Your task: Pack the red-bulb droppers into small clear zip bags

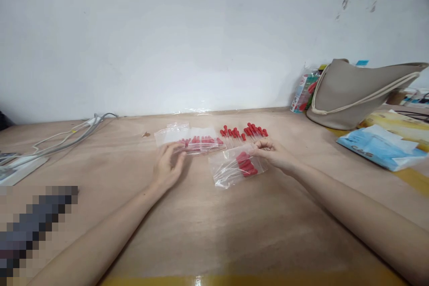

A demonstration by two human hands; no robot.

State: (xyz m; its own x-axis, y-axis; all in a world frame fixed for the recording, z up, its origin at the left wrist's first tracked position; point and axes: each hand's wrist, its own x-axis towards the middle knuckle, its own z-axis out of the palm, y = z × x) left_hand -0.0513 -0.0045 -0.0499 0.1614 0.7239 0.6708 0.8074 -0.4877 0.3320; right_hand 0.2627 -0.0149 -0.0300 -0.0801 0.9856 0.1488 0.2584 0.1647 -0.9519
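My left hand point(168, 165) lies on the wooden table point(208, 228), fingers stretched out, fingertips touching the near edge of a clear zip bag point(197, 140) filled with red-capped droppers. My right hand point(273, 154) has its fingers curled on the right edge of a second clear bag point(234, 167) that holds several red-capped droppers. Behind that bag, loose red-capped droppers point(244, 133) lie in two small groups on the table.
A beige tote bag point(355, 94) stands at the back right beside a colourful packet point(303, 91). A blue tissue pack point(378, 145) lies to the right. Grey cables point(67, 136) run along the back left. A white wall rises behind the table.
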